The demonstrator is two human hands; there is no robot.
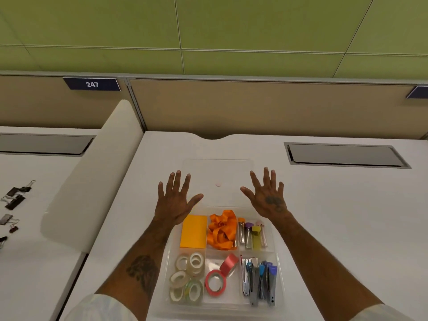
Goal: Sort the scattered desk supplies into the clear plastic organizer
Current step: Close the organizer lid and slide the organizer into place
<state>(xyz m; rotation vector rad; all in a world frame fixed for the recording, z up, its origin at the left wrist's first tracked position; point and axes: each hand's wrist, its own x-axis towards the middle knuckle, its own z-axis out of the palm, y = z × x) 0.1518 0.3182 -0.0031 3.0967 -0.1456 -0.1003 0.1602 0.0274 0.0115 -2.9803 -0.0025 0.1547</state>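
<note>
The clear plastic organizer (279, 272) sits on the white desk in front of me. Its compartments hold an orange sticky-note pad (194, 231), an orange ribbon (221, 230), several small tubes (252, 235), clear tape rolls (187, 279), red tape rolls (220, 276) and several staplers and clippers (259, 281). A clear lid (217, 172) lies flat just behind the organizer. My left hand (177, 201) and my right hand (267, 195) hover spread, fingers apart, palms down, over the lid's near edge. Neither holds anything.
Several black binder clips (14, 205) lie on the neighbouring desk at the far left, past a white divider (92, 181). A grey cable hatch (345, 156) is set in the desk at the back right. A tan partition stands behind.
</note>
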